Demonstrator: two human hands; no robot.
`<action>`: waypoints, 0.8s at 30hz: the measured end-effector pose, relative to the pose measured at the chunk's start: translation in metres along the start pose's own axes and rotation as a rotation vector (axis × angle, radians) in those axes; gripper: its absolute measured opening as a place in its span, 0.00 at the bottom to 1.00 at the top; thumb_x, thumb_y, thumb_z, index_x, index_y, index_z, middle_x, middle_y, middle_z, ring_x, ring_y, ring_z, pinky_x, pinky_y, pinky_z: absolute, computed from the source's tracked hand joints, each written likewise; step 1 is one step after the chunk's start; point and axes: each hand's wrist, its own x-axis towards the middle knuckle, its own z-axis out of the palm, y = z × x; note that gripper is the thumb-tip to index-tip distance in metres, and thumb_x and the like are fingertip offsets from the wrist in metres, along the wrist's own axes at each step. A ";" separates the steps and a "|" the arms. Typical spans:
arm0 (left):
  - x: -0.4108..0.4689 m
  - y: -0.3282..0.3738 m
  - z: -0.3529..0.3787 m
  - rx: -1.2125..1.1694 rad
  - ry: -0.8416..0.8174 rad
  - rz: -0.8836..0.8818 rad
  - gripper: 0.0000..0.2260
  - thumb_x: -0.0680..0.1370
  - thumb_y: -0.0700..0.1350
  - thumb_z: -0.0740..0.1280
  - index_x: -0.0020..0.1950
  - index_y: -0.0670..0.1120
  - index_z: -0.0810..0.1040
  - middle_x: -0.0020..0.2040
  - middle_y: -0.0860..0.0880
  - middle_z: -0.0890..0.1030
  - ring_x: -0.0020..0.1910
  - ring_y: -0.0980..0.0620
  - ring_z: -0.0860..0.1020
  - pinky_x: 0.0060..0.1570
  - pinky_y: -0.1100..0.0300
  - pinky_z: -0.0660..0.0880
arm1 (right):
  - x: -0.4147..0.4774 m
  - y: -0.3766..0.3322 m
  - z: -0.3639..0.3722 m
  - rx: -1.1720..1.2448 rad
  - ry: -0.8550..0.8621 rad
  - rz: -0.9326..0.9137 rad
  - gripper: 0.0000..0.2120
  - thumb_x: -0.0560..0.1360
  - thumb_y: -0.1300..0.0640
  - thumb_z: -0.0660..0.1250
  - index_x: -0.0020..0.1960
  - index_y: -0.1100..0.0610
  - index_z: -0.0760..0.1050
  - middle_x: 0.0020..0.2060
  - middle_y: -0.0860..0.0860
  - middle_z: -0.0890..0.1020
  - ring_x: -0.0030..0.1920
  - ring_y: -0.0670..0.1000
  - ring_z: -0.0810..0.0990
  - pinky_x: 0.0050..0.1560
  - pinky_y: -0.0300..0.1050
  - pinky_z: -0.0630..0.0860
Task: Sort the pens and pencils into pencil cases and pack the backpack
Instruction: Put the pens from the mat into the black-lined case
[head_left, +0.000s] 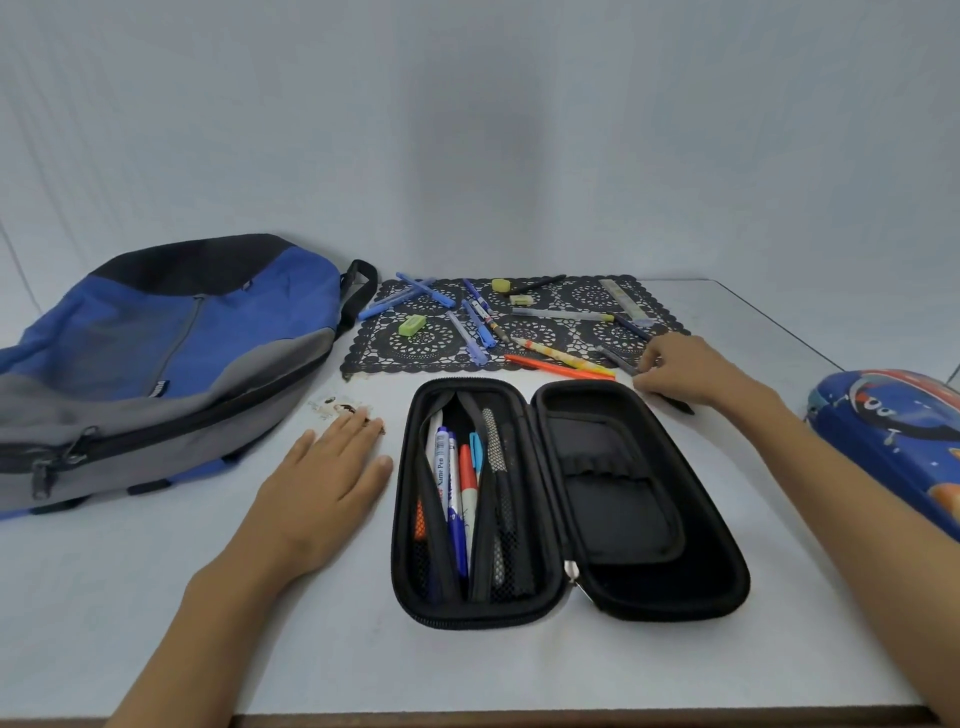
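Blue-and-grey fabric backpack (156, 358) slumps far left on the white desk (311, 649). The left hand (322, 483) lies flat, fingers straight, beside the open black hard-shell pencil case (623, 587), which holds pens (457, 493) behind mesh. Behind it, loose pens (478, 322) lie scattered on a black lace mat (415, 343). The right hand (685, 369) curls at a dark pen (615, 358); I cannot tell if it pinches. A glossy blue case (893, 441) sits far right.

We see our left hand (332, 478) lying flat, palm down, fingers straight and together. Our right arm is extended farther forward; the right hand (685, 371) has its fingers curled downward.
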 end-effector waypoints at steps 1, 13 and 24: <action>0.000 0.000 0.000 -0.001 0.002 0.000 0.38 0.71 0.66 0.35 0.79 0.54 0.50 0.79 0.56 0.47 0.77 0.62 0.44 0.74 0.60 0.40 | 0.003 0.000 -0.002 0.017 0.018 -0.001 0.11 0.72 0.60 0.67 0.48 0.68 0.79 0.49 0.63 0.82 0.47 0.60 0.80 0.45 0.51 0.76; 0.002 -0.003 0.002 -0.040 0.046 0.009 0.40 0.69 0.68 0.36 0.78 0.54 0.54 0.79 0.57 0.51 0.76 0.62 0.46 0.74 0.61 0.42 | 0.067 0.011 -0.004 -0.189 0.170 0.090 0.20 0.78 0.51 0.62 0.66 0.60 0.67 0.61 0.60 0.72 0.60 0.63 0.73 0.51 0.50 0.69; 0.004 -0.007 0.004 -0.063 0.071 0.017 0.41 0.68 0.69 0.37 0.78 0.54 0.57 0.78 0.57 0.54 0.76 0.62 0.49 0.75 0.60 0.44 | 0.059 -0.002 0.000 -0.140 0.182 0.139 0.17 0.77 0.56 0.60 0.62 0.64 0.68 0.56 0.60 0.75 0.55 0.61 0.75 0.47 0.46 0.66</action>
